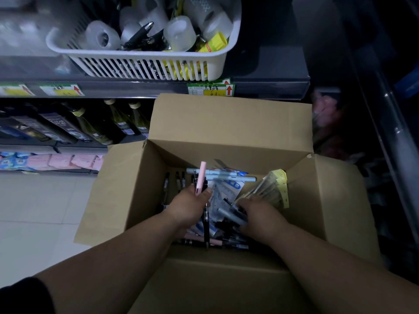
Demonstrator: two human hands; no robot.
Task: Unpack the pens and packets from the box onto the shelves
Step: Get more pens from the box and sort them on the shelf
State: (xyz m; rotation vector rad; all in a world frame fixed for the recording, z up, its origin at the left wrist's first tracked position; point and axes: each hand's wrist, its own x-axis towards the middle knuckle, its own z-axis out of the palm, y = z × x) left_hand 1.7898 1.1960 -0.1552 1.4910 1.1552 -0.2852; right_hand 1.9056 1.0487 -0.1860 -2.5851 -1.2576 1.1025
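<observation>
An open cardboard box (226, 123) stands on the floor below the shelves, with loose pens and packets in its bottom. Both hands are inside it. My left hand (189, 206) is closed around a bundle of pens: a pink pen (201, 177) sticks up from the fist and a black pen (206, 230) hangs below it. My right hand (258, 217) grips a pale blue pen (231, 215) among the loose ones. Two light blue pens (221, 174) lie across the far end, beside a yellow-edged packet (271, 189) leaning on the right wall.
A white slotted basket (145, 64) of tape rolls, black pens and yellow packs sits on the upper shelf (269, 85). Bottles (90, 125) lie on the shelf below, pink packs (61, 160) lower still. White tiled floor (38, 207) lies left; a dark rack (385, 109) stands right.
</observation>
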